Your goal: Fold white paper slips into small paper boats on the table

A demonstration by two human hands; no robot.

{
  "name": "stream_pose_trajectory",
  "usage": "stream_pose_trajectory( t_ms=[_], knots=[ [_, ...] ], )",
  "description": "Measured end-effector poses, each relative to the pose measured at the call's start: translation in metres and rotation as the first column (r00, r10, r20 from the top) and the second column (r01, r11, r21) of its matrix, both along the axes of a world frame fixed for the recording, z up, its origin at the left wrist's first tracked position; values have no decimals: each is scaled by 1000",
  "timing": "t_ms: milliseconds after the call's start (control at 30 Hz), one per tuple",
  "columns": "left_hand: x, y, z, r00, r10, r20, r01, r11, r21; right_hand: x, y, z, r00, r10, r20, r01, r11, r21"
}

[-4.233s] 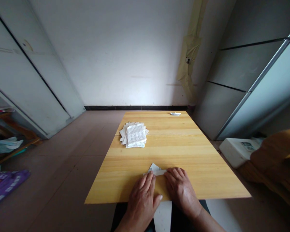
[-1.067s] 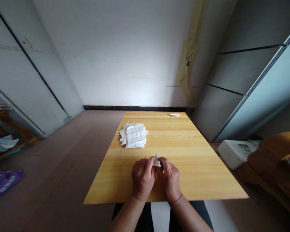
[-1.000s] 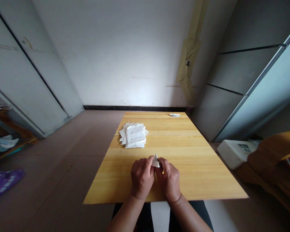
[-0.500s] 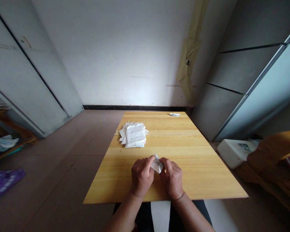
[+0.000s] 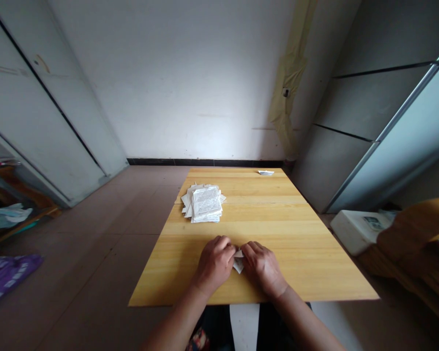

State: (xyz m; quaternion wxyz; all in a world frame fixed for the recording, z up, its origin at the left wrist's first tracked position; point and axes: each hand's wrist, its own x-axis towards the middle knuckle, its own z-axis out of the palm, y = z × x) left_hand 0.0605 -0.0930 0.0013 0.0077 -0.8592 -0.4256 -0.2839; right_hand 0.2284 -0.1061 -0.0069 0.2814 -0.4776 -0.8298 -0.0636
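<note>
Between my hands, low over the near part of the wooden table (image 5: 296, 248), is a small folded piece of paper (image 5: 238, 264), with a pointed corner turned toward me. My left hand (image 5: 216, 261) pinches its left side with curled fingers. On the other side my right hand (image 5: 264, 265) is closed on its right edge. The fingers cover most of the paper's upper part. A pile of printed paper sheets (image 5: 207, 202) lies farther off to the left, its edges uneven. At the far right edge rests a folded paper boat (image 5: 266, 172).
A white box (image 5: 358, 229) stands on the floor right of the table, beside a wooden chair-like piece (image 5: 409, 234). A purple bag (image 5: 12, 278) lies on the floor at left. Behind the table rises a white wall (image 5: 190, 87); a grey cabinet (image 5: 354, 107) is at right.
My hands have turned the folded paper and drawn closer around it. Its point now faces toward me, and less of it shows. The pile and the paper boat stay where they were.
</note>
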Motion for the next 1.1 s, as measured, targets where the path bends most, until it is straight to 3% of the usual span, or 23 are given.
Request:
stream_pose_trajectory(
  t_ms=[200,467,733,1100],
  knots=[
    [-7,-3,-5,995,-62,-78,65,998,27,5,-2,2,990,94,103,-99,994,41],
    [-11,-5,-5,992,-78,-99,81,996,25,18,-5,3,978,196,75,-198,980,11],
    [-9,-3,-8,996,-57,-73,55,998,-24,23,-7,9,955,287,73,-286,958,-24],
    [-18,-4,-4,984,-142,-105,132,987,-91,27,-7,11,921,367,129,-368,930,-21]
  ],
)
